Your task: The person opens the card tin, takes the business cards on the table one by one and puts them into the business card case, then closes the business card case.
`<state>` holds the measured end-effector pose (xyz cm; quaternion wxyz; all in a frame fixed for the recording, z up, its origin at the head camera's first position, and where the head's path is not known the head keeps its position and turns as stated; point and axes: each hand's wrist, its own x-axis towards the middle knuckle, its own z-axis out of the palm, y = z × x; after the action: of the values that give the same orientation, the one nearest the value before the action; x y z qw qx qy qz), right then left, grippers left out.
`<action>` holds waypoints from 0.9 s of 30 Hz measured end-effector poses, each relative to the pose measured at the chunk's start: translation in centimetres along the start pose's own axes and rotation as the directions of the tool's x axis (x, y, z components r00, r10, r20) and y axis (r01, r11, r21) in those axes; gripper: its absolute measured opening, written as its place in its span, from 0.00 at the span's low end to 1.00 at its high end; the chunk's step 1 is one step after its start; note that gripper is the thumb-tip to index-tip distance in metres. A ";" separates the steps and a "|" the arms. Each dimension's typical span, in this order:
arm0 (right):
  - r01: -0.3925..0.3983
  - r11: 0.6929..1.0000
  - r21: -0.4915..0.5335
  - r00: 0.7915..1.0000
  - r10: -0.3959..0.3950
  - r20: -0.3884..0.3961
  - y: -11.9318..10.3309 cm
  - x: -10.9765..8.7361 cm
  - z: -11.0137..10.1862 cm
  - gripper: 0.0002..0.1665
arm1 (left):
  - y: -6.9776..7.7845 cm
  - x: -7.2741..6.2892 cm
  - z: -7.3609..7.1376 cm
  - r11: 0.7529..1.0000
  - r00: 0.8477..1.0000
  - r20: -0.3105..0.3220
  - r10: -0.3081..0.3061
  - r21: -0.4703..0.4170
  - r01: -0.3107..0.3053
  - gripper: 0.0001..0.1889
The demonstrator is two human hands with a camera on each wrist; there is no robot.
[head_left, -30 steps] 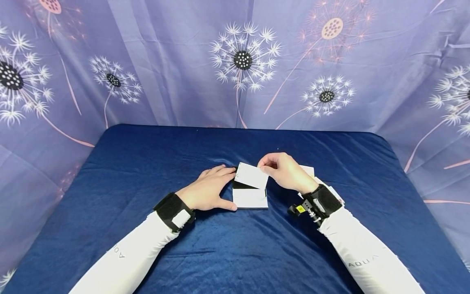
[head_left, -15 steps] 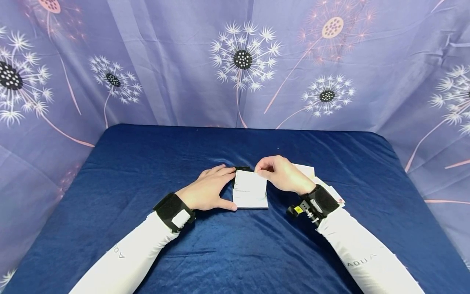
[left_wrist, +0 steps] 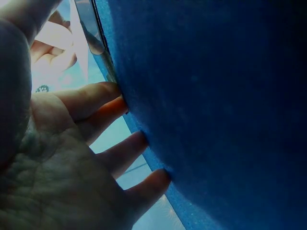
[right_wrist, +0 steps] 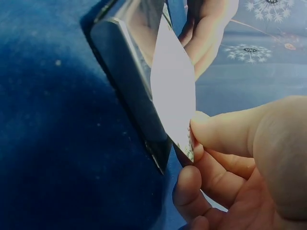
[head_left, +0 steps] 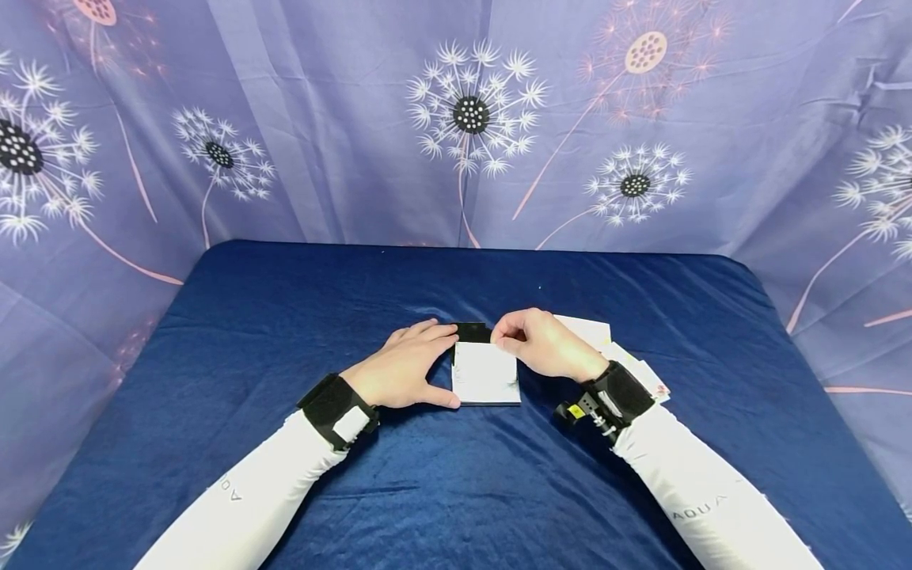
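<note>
A small black album (head_left: pixel 472 333) with a glossy, see-through page lies on the table in the head view. My right hand (head_left: pixel 547 346) pinches a white card (head_left: pixel 484 358) at its far right corner, between thumb and fingers. Over the glossy page, the card covers most of the album and leaves a black strip bare at the far side. In the right wrist view the card (right_wrist: pixel 175 84) bows, its near end tucked against the album's shiny surface (right_wrist: pixel 136 52). My left hand (head_left: pixel 408 369) lies spread along the album's left edge, fingertips and thumb touching it.
Several loose white cards (head_left: pixel 590 330) lie to the right, partly hidden under my right wrist. A dark blue cloth (head_left: pixel 342 293) covers the table. Behind it hangs a purple curtain (head_left: pixel 356 142) with dandelion prints.
My right hand has drawn the white card toward me and slightly left, from tilted above the album to lined up over its near part. My left hand has stayed put.
</note>
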<state>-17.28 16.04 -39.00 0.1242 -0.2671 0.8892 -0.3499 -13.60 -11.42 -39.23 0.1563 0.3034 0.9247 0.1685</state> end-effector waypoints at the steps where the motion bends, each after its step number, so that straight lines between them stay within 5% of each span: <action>1: 0.000 1.000 -0.002 1.000 0.000 0.003 0.0 0.0 0.1 0.07 | 0.0 0.0 0.0 1.000 1.000 0.001 -0.002 0.001 0.002 0.52; 27: 0.020 0.999 -0.029 0.999 -0.019 0.049 -0.2 -0.7 0.9 0.07 | 0.0 0.0 0.0 1.000 1.000 0.004 -0.005 0.006 0.005 0.52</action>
<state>-16.21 15.83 -39.47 0.1383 -0.2860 0.8884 -0.3313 -13.59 -11.42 -39.22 0.1575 0.3020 0.9257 0.1646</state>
